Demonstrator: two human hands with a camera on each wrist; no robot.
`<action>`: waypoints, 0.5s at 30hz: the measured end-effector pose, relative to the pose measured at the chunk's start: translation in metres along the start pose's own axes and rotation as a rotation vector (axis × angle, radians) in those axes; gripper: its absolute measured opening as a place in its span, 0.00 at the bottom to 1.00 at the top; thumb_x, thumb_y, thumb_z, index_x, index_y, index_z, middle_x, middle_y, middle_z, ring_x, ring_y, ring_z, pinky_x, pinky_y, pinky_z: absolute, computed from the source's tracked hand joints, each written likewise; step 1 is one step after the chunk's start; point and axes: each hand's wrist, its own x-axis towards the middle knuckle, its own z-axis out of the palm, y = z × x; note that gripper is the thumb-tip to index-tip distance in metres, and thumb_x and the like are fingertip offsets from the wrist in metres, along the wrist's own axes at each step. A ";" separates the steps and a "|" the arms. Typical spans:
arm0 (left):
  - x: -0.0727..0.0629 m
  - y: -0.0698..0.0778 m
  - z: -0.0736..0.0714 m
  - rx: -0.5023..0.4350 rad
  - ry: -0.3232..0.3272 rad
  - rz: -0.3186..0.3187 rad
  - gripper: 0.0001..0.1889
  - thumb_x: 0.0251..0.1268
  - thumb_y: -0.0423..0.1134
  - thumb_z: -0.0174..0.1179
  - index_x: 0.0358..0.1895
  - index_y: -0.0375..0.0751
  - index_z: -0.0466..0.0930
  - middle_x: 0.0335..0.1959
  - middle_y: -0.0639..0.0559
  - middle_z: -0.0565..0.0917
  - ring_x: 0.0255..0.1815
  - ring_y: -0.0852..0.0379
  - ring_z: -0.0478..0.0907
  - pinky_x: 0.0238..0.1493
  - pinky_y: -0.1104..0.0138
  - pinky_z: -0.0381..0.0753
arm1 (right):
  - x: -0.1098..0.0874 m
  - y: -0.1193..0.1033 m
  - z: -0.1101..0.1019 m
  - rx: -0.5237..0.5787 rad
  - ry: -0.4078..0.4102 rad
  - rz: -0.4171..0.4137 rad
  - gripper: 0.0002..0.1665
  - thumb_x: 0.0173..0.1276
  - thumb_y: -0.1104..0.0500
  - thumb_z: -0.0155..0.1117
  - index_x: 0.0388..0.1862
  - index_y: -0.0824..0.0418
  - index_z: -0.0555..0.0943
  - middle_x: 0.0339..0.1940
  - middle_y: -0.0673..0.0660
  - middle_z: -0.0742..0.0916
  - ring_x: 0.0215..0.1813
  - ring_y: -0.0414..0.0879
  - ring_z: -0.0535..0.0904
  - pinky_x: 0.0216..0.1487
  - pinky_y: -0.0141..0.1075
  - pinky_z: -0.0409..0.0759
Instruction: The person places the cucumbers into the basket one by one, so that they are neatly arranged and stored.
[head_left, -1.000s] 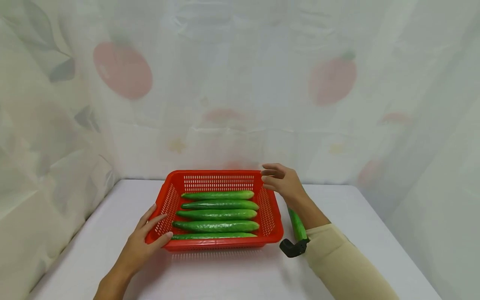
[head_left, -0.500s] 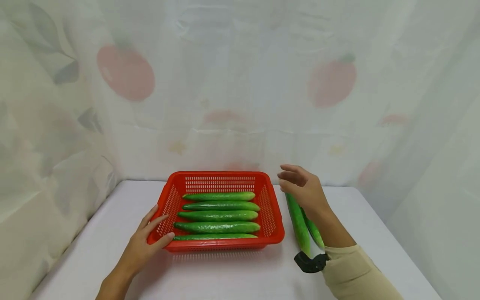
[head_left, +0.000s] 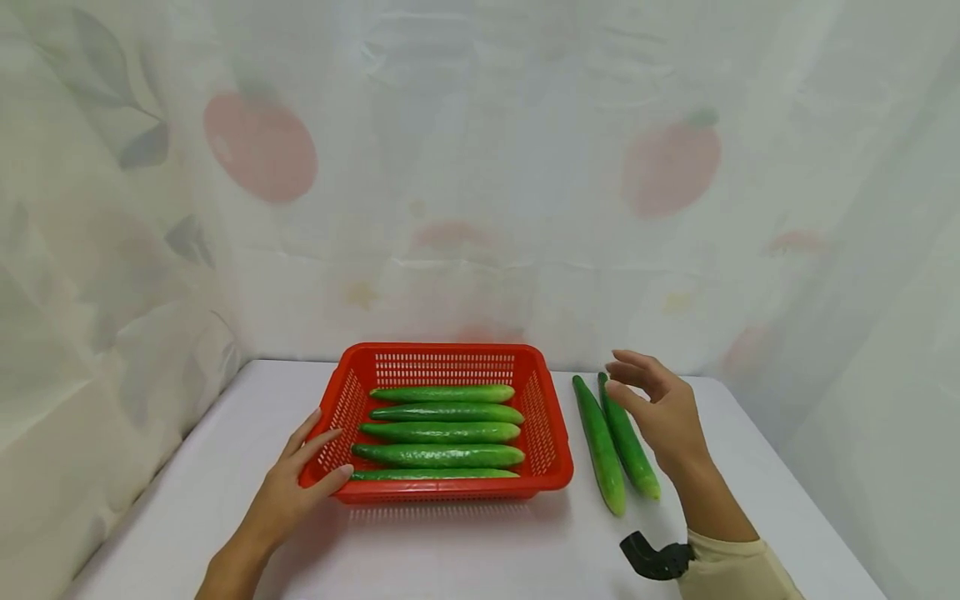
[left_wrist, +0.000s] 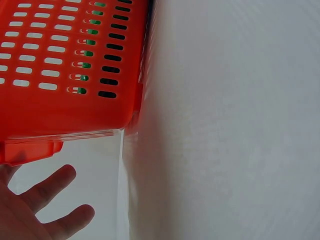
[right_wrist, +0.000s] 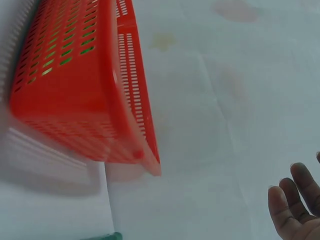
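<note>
A red plastic basket (head_left: 551,467) stands on the table, with slotted walls. Several green cucumbers (head_left: 438,455) lie side by side across its floor; the front one is partly hidden by the rim. My left hand (head_left: 288,483) rests at the basket's left front corner, fingers spread along the left rim and thumb on the front rim. In the left wrist view, straight fingers of the left hand (left_wrist: 37,205) show beside the rim. Over the far end of two cucumbers (head_left: 600,450) right of the basket, my right hand (head_left: 667,412) hovers with loosely bent fingers and holds nothing.
A white cloth covers the table (head_left: 450,558). Pale curtains (head_left: 480,167) printed with fruit hang behind and at the sides. A black wrist strap piece (head_left: 656,558) sticks out from the right sleeve (head_left: 738,571).
My right hand has moved right, from above the basket's right rim to over the two cucumbers, uncovering them. The left hand stays on the basket. The view has shifted slightly.
</note>
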 end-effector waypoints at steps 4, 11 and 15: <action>-0.001 0.000 0.000 0.005 -0.001 -0.004 0.30 0.61 0.49 0.66 0.64 0.41 0.74 0.76 0.52 0.53 0.70 0.36 0.55 0.55 0.37 0.61 | -0.007 0.009 -0.006 -0.015 0.031 0.005 0.24 0.68 0.61 0.65 0.63 0.61 0.76 0.51 0.56 0.83 0.55 0.45 0.77 0.51 0.28 0.74; 0.000 0.000 0.000 0.016 -0.007 -0.005 0.30 0.61 0.51 0.65 0.64 0.42 0.74 0.76 0.55 0.52 0.70 0.38 0.55 0.55 0.37 0.62 | -0.021 0.028 -0.017 -0.048 0.108 0.047 0.26 0.68 0.61 0.65 0.65 0.61 0.74 0.53 0.61 0.82 0.55 0.43 0.76 0.51 0.25 0.72; 0.000 -0.001 0.001 0.016 -0.006 -0.011 0.30 0.61 0.51 0.65 0.64 0.42 0.74 0.76 0.55 0.52 0.70 0.38 0.55 0.55 0.36 0.61 | -0.027 0.042 -0.020 -0.094 0.159 0.074 0.26 0.68 0.61 0.65 0.65 0.60 0.75 0.53 0.60 0.82 0.54 0.42 0.76 0.50 0.24 0.72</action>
